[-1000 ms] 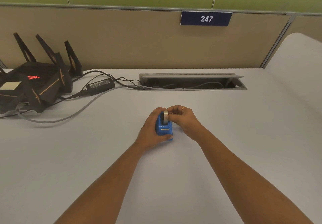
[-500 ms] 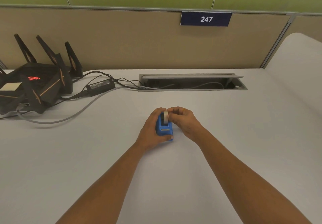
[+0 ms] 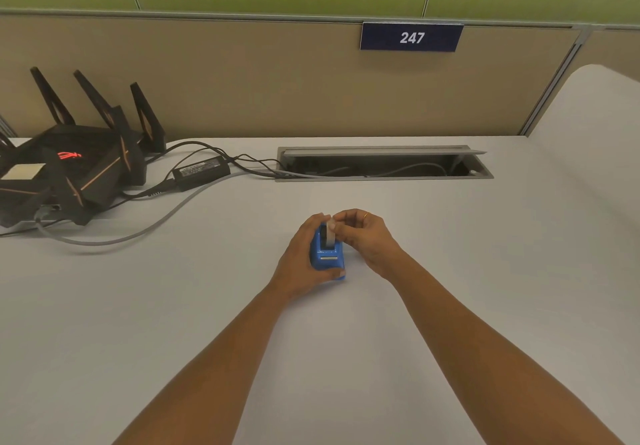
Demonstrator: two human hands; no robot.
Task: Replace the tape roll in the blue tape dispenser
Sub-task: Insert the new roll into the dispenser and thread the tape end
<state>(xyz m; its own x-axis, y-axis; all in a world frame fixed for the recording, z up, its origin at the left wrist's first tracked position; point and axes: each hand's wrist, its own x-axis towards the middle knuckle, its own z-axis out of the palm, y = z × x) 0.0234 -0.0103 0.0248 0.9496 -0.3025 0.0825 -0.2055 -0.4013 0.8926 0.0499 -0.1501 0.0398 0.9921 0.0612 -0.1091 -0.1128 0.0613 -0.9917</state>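
Note:
A small blue tape dispenser (image 3: 328, 260) stands on the grey desk (image 3: 450, 271) near its middle, cutter end toward me. My left hand (image 3: 300, 254) wraps around its left side and holds it. A grey tape roll (image 3: 329, 235) sits edge-on in the dispenser's slot, its top sticking out. My right hand (image 3: 367, 237) pinches the top of that roll with thumb and fingertips from the right. The lower part of the roll is hidden inside the dispenser.
A black router with antennas (image 3: 69, 167) sits at the back left, with a power brick (image 3: 201, 171) and cables (image 3: 138, 233) trailing across the desk. An open cable tray (image 3: 381, 164) is set into the desk behind the hands. A partition wall rises behind.
Both hands and the dispenser stay in nearly the same place; the right hand's fingers shifted slightly on the roll's top.

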